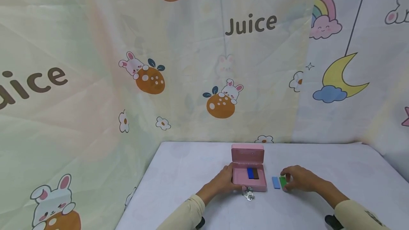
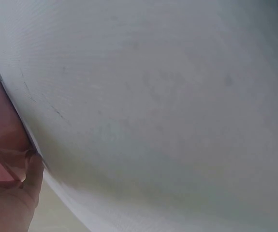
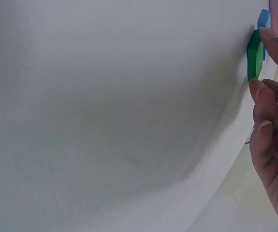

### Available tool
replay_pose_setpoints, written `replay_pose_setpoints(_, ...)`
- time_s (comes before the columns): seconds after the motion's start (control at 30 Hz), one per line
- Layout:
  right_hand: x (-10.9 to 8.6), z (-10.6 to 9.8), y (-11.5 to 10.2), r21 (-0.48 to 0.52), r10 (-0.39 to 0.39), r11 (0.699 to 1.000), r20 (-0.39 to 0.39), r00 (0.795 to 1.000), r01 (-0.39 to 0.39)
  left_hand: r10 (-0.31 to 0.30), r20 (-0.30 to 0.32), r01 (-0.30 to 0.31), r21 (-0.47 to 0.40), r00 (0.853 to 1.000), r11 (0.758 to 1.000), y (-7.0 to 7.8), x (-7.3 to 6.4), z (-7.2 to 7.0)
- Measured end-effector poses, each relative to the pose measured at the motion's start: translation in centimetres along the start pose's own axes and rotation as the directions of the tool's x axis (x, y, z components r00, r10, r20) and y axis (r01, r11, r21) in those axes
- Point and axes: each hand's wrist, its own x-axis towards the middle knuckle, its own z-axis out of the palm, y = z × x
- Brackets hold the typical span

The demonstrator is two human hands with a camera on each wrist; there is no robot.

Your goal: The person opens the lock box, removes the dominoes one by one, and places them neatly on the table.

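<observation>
A pink metal box (image 1: 239,178) stands on the table with its lid (image 1: 247,154) raised at the back. Inside it, a dark blue block (image 1: 250,173) and a brown block (image 1: 256,173) lie side by side. My left hand (image 1: 224,181) grips the box by its left side, thumb toward the front. To the right of the box, my right hand (image 1: 301,178) pinches a green block (image 1: 282,183) between thumb and forefinger by its ends. Just left of the green one lies a light blue block (image 1: 276,182). The right wrist view shows the green block (image 3: 254,55) overlapping the light blue block (image 3: 264,18).
Small silver keys (image 1: 248,195) hang at the front of the box. A white cloth covers the table (image 1: 191,162). Behind and at both sides hang printed curtains (image 1: 191,116) with rabbits and fruit, meeting the table's far edge.
</observation>
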Motion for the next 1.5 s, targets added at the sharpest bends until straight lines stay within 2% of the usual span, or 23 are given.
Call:
replay_pose_setpoints(0.23, -0.2, -0.6, -0.9, 0.000, -0.038, 0.999, -0.023, 0.999, 0.038, 0.005, -0.007, -0.005, -0.007, 1.000, 1.000, -0.1, 0.1, 0.0)
replay_pose_setpoints(0.43, -0.3, -1.3, -2.8, -0.033, -0.094, 0.995, -0.048, 0.994, 0.092, 0.021, -0.007, -0.022, -0.014, 1.000, 1.000, -0.2, 0.0, 0.1)
replay_pose_setpoints(0.67, 0.2, -1.6, -5.3, -0.039, -0.105, 0.994, -0.059, 0.993, 0.103, 0.028, -0.011, -0.028, -0.020, 1.000, 0.999, -0.1, -0.2, 0.0)
replay_pose_setpoints(0.9, 1.1, -1.1, -7.1, -0.054, -0.184, 0.982, -0.093, 0.979, 0.179, 0.008, -0.005, -0.008, -0.021, 1.000, 1.000, -0.2, -0.1, -0.1)
replay_pose_setpoints(1.17, 2.2, 0.3, -8.0, -0.079, -0.262, 0.964, -0.106, 0.959, 0.254, 0.018, -0.006, -0.018, -0.009, 1.000, 1.000, -0.2, -0.1, -0.3)
replay_pose_setpoints(1.3, 2.9, 0.9, -8.3, -0.112, -0.261, 0.962, -0.128, 0.957, 0.248, 0.031, -0.008, -0.031, -0.015, 0.999, 0.999, -0.1, 0.0, -0.5)
replay_pose_setpoints(1.5, 3.5, 1.8, -8.9, -0.104, -0.180, 0.980, -0.127, 0.975, 0.168, 0.014, 0.005, -0.014, -0.033, 1.000, 0.999, -0.1, -0.3, -0.3)
